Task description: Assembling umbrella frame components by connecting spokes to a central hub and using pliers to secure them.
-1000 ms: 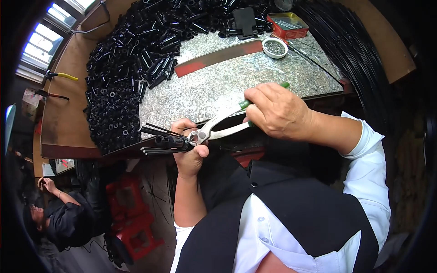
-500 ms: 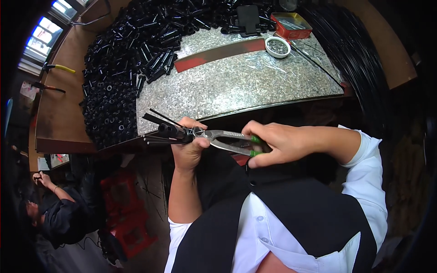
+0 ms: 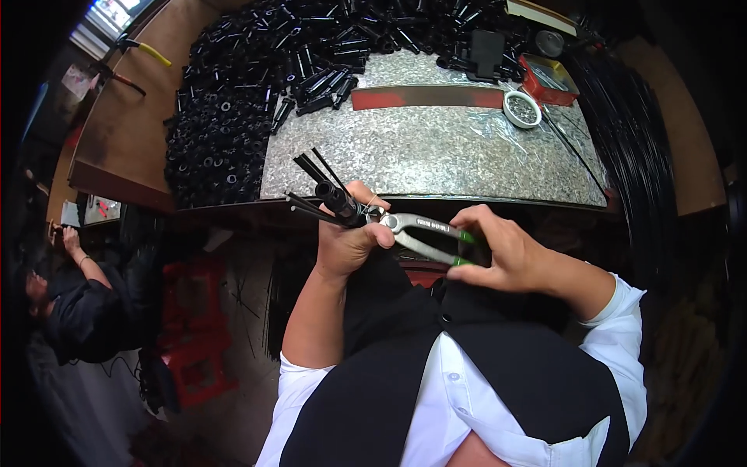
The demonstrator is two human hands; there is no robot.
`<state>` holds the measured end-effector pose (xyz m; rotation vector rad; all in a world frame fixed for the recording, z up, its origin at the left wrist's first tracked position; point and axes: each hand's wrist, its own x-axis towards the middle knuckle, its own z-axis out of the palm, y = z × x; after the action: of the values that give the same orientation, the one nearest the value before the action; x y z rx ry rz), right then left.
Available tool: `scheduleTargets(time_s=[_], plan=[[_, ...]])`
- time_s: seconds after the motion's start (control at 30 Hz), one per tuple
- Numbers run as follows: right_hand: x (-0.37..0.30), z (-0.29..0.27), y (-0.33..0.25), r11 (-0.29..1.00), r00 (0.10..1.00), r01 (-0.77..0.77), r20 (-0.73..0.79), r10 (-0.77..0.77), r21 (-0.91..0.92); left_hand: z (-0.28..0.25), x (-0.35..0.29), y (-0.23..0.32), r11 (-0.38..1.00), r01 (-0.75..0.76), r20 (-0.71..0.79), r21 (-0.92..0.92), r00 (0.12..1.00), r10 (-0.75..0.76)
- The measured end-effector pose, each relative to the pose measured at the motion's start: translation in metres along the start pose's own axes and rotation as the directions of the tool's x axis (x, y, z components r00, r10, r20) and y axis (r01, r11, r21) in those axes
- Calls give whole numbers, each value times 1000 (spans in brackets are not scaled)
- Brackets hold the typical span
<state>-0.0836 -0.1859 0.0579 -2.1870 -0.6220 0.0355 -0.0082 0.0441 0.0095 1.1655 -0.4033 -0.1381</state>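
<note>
My left hand point(image 3: 342, 245) is closed around a short black tube point(image 3: 336, 201) and several thin black rods point(image 3: 315, 167) that fan out past it toward the bench. My right hand point(image 3: 510, 253) grips a pair of pincers point(image 3: 420, 227), bare metal with green handle grips. Their handles are spread apart. The pincers' jaws meet the near end of the tube beside my left thumb, where a thin wire point(image 3: 377, 198) loops. Exactly what lies between the jaws is too small to tell.
Beyond my hands is a speckled bench top point(image 3: 436, 156) with a heap of black tubes point(image 3: 233, 124). On it lie a red-brown strip point(image 3: 428, 96), a white bowl of small metal pieces point(image 3: 522, 110) and a red tin point(image 3: 548, 80). Long black rods point(image 3: 630, 148) hang at right. Another person point(image 3: 85, 303) works at left.
My view has shifted, so the bench sits farther right and higher. The tube and rods now tilt more away from me. Both hands keep their holds, with the pincers still at the tube's end.
</note>
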Motion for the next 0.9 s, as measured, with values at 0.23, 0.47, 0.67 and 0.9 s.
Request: scheduleTargets(time_s=[0.23, 0.47, 0.67, 0.9], plan=[[6, -8, 23, 904, 918, -289, 360, 167, 316, 0, 3, 8, 975, 74, 75, -209, 995, -60], [13, -16, 6, 699, 665, -649, 671, 330, 300, -8, 1, -5, 991, -40, 78, 125, 997, 30], [5, -9, 16, 932, 998, -54, 17, 64, -358, -7, 8, -11, 994, 46, 13, 104, 999, -48], [16, -38, 22, 882, 765, -394, 625, 158, 259, -6, 9, -16, 997, 40, 129, 71, 990, -49]])
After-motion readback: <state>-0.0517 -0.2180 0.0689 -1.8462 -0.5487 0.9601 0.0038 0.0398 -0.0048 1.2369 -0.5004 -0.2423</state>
